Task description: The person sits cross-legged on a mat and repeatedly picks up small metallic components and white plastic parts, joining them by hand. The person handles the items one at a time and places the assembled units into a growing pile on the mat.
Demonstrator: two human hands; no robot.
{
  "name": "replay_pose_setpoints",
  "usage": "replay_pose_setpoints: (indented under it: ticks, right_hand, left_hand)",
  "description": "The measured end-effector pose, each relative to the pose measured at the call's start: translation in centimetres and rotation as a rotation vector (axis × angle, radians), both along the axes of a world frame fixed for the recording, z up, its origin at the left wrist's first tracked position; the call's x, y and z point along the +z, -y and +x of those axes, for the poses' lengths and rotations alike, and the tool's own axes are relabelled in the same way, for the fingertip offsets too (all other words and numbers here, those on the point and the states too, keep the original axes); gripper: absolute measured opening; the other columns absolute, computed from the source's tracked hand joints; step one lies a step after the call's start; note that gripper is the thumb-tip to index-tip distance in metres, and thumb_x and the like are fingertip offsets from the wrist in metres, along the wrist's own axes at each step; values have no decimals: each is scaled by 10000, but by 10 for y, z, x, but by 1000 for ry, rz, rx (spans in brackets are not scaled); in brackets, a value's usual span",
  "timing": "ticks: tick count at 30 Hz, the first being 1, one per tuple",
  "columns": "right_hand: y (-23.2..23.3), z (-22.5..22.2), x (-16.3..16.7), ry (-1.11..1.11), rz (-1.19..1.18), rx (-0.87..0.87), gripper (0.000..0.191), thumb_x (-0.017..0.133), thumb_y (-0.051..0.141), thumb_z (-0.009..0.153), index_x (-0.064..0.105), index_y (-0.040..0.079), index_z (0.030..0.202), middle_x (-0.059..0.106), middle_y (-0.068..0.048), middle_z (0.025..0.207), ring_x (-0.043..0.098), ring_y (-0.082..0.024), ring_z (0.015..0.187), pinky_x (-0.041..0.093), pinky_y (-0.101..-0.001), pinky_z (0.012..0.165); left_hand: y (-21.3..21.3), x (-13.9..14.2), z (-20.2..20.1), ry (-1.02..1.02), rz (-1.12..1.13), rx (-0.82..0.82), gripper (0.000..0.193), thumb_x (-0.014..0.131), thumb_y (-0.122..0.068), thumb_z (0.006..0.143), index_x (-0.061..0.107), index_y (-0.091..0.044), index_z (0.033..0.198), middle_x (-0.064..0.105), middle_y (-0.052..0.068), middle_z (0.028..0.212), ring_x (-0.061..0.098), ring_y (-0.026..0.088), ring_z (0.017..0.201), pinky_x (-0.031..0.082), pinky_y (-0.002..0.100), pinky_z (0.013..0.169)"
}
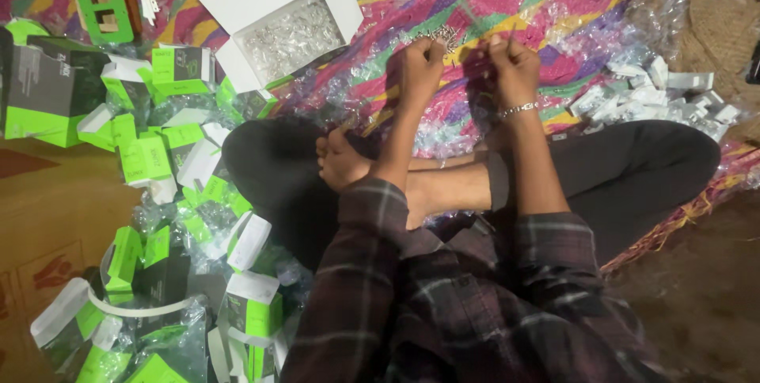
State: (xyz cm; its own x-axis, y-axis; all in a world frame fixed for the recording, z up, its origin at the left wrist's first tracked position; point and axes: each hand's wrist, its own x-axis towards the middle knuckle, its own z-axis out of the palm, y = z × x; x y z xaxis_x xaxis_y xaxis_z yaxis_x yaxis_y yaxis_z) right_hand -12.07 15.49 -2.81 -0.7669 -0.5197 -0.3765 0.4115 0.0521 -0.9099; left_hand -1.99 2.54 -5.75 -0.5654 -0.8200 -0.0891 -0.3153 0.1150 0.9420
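Colourful striped floor mat point(554, 3), dim light

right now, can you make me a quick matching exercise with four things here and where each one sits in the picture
Things:
1. open white cardboard box of small clear pieces
2. pile of green and white cartons
3. heap of small white plastic parts
4. silver chain bracelet

Places:
A. on the right wrist
B. on the mat, far right
C. top, left of the hands
D. along the left side

Pairs: 1-C, 2-D, 3-B, 4-A
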Motion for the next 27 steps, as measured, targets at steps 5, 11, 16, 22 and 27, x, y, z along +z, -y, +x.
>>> replay_pose_setpoints:
  ticks: [5,11,16,22,27]
  right_hand:
    - [0,3,2,-64,95,101,265,703,289,1037,743,63,905,721,22,793,550,-26,596,414,-212,533]
    - [2,5,3,-128,86,134,285,723,254,1046,730,34,865,700,21,759,526,-25,594,401,-219,538]
    - [8,7,11,-157,81,193,113,735,149,986,732,38,1002,711,40,813,585,-16,685,456,-200,612]
    - [8,5,11,-397,68,335,108,727,88,1031,747,-18,1036,706,7,852,579,-47,746,492,-223,718]
    - [6,10,-1,-726,182,371,179,723,84,1065,650,-54,979,553,-98,834,507,-139,780,437,-300,707]
  left_hand:
    - [-1,-2,-1,-78,58,-5,271,683,-193,922,633,11,751,613,49,615,535,120,579,442,347,563]
    - [1,8,3,70,151,26,409,630,-264,1013,646,20,720,586,95,600,501,134,575,407,342,579]
    - [-4,14,2,-83,198,-105,245,630,-228,933,722,-10,872,674,31,686,608,112,625,475,317,590]
    - [-15,6,7,-183,292,-320,224,650,-175,995,667,7,865,631,39,728,590,118,672,487,298,614]
    - [-19,14,17,-242,510,-301,225,609,-209,989,702,-11,937,675,26,772,602,123,656,473,282,598]
